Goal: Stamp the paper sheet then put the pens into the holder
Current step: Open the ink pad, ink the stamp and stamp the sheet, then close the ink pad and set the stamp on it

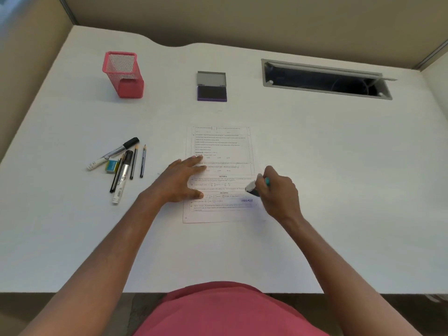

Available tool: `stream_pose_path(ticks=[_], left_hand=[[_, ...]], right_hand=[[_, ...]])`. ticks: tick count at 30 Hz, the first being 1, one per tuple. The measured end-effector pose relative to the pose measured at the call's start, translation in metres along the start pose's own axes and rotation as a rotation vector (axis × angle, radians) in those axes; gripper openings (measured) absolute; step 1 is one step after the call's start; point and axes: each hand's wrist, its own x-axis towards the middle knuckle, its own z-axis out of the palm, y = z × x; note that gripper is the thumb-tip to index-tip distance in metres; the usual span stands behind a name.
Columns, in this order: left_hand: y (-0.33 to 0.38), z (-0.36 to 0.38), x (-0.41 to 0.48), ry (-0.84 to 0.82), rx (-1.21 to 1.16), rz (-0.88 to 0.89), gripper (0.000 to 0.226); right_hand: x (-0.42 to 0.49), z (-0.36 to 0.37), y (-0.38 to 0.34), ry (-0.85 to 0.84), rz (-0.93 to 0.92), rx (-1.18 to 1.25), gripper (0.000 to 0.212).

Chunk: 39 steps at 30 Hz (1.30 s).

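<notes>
Paper sheet [223, 146] | left hand [179, 180] flat on it | right hand [281, 194] grips stamp [251, 187]

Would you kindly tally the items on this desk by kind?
White black-capped markers: 2
Thin dark pencils: 3
Small teal-and-yellow block: 1
Pink mesh holder: 1
Open purple ink pad: 1
Printed paper sheet: 1
Teal-handled stamp: 1
Total: 10

You are sitting at an office desk, by the look of it a cubicle. Your white worktop [315, 154] is boxed in by beige partition walls [218, 20] at the back and on both sides, and a long cable slot [324, 80] with a hinged grey flap is cut into it. On it stand a red mesh pen holder [123, 73] and an open ink pad [212, 86], with a cluster of pens and pencils [123, 166] and a printed sheet [221, 146] of numbered questions lying flat
</notes>
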Motion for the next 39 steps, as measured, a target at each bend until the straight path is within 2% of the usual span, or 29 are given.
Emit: stream_pose_path(ticks=[2, 4, 7, 10, 12, 16, 21, 25, 30, 36, 39], left_hand=[[0.002, -0.001, -0.001, -0.003, 0.015, 0.007, 0.085], [0.003, -0.003, -0.001, -0.006, 0.021, 0.013, 0.084], [0.002, -0.007, -0.001, -0.002, -0.011, 0.002, 0.084], [0.001, -0.011, 0.002, 0.033, -0.094, 0.003, 0.076], [-0.001, -0.016, 0.008, 0.084, -0.144, 0.001, 0.063], [-0.012, -0.034, 0.034, 0.300, -0.266, -0.039, 0.035], [-0.036, -0.067, 0.103, 0.459, -0.334, -0.189, 0.027], [-0.052, -0.096, 0.174, 0.433, -0.307, -0.271, 0.036], [-0.056, -0.129, 0.252, 0.437, -0.233, -0.334, 0.039], [-0.056, -0.143, 0.305, 0.383, 0.030, -0.275, 0.047], [-0.061, -0.145, 0.315, 0.344, 0.136, -0.205, 0.038]], right_hand=[[0.011, -0.021, -0.001, 0.109, 0.094, 0.201, 0.034], [0.025, -0.039, -0.005, 0.148, 0.155, 0.368, 0.036], [0.042, -0.053, -0.007, 0.095, 0.324, 0.654, 0.035], [0.053, -0.056, -0.004, -0.019, 0.454, 0.869, 0.022], [0.058, -0.055, -0.001, -0.104, 0.484, 0.911, 0.013], [0.070, -0.050, 0.003, -0.190, 0.511, 1.025, 0.018], [0.097, -0.039, 0.002, -0.314, 0.485, 1.068, 0.013], [0.118, -0.024, -0.002, -0.395, 0.456, 1.038, 0.025], [0.137, -0.007, -0.002, -0.411, 0.476, 1.086, 0.036], [0.148, 0.000, 0.002, -0.453, 0.445, 1.071, 0.031], [0.154, 0.002, 0.004, -0.439, 0.442, 1.044, 0.030]])
